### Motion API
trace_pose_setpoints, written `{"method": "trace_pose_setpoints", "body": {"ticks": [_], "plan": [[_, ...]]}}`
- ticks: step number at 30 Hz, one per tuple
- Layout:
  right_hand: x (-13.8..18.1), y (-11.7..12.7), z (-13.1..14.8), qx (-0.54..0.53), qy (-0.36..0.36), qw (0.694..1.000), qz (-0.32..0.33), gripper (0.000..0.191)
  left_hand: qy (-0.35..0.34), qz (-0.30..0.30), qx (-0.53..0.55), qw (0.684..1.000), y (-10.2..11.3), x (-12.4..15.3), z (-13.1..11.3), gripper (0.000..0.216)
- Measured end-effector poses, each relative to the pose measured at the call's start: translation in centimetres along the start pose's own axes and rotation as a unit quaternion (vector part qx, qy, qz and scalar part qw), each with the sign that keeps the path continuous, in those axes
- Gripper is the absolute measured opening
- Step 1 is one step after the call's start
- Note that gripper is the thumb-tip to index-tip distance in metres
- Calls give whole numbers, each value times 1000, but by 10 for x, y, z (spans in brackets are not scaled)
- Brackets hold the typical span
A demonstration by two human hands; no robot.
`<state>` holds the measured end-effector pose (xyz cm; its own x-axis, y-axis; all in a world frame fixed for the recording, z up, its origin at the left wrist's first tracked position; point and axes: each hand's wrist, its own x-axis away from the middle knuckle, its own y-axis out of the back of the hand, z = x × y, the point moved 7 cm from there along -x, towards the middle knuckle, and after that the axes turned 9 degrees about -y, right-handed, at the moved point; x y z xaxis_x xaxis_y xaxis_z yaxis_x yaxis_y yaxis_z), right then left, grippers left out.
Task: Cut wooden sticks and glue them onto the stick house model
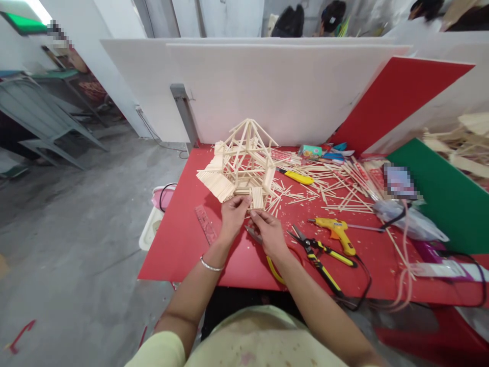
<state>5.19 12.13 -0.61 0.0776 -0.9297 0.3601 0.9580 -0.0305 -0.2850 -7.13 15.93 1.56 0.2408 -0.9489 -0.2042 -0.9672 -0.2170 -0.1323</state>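
A house-like model of thin wooden sticks [249,148] stands on the red table, with an open pointed roof frame and fanned stick panels [217,179] on its left side. At its front is a small panel of sticks laid side by side [258,196]. My left hand [234,216] is closed, its fingertips pinching the left edge of this panel. Thumb and fingers of my right hand [270,232] close on its lower edge. Partly hidden under my right hand and forearm lies a tool with yellow and red handles [275,270].
Black-and-yellow cutters [319,255] and a yellow glue gun [336,232] lie to the right, with a cord trailing off the table. Behind are loose sticks [336,186] and a yellow utility knife [298,177]. A clear ruler [206,224] lies left. A white board [282,92] stands behind.
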Motion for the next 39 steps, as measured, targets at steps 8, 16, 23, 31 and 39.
{"method": "trace_pose_setpoints", "body": {"ticks": [8,16,23,31,39], "plan": [[-4,3,-5,-32,-9,999,14,37,9,12,11,1000,-2,-2,5,35],[-4,4,-4,-41,-15,999,16,38,15,16,15,1000,-5,-3,6,38],[-3,3,-2,-43,-18,999,19,39,14,26,9,1000,-6,-5,6,40],[-3,4,-3,-41,-18,999,22,37,6,27,6,1000,-5,-5,7,39],[-4,4,-2,-35,-11,999,25,37,4,31,-1,1000,-6,-6,5,40]]}}
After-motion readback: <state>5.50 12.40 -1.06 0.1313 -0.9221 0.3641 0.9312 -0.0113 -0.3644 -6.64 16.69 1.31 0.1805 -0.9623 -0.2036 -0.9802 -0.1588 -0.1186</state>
